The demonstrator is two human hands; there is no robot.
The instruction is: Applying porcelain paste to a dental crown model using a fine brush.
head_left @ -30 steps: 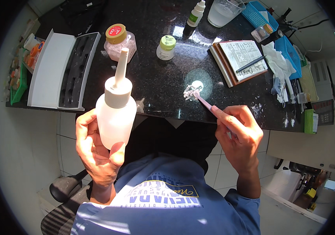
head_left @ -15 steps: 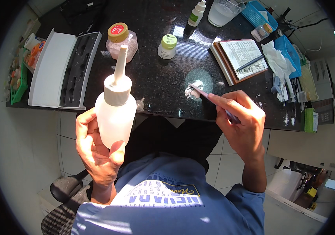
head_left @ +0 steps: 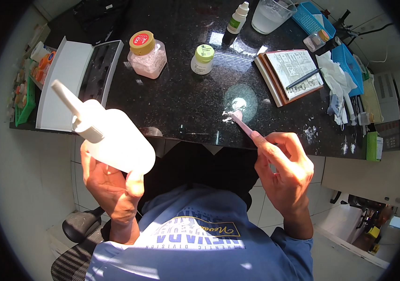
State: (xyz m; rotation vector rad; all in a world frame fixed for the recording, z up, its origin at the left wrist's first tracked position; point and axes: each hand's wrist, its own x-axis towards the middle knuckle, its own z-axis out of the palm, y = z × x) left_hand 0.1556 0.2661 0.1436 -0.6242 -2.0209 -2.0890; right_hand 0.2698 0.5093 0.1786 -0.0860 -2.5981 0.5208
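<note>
My left hand [head_left: 112, 194] is wrapped around the lower part of a white plastic squeeze bottle [head_left: 123, 140]. The bottle is tilted, its long nozzle pointing up to the left, above the table's front edge. Between the thumb and fingers of my right hand [head_left: 286, 171] is a slim pinkish spatula [head_left: 243, 126]. Its tip touches white powdery or pasty material [head_left: 229, 116] at the near edge of a pale round patch [head_left: 248, 96] on the black table. Whether that patch is a glass disc, I cannot tell. Part of the spatula's handle is hidden by my fingers.
On the black table [head_left: 181, 103] stand a gold-lidded jar of pink powder [head_left: 147, 58], a green-lidded jar [head_left: 202, 60], a dropper bottle [head_left: 238, 18] and a glass of cloudy liquid [head_left: 271, 18]. A notebook with a pen [head_left: 293, 75] lies right, an open white case [head_left: 64, 84] left.
The squeeze bottle has tipped from upright to leaning left. My right hand has moved slightly nearer to me, drawing the spatula tip down, and the white material looks flatter and more spread.
</note>
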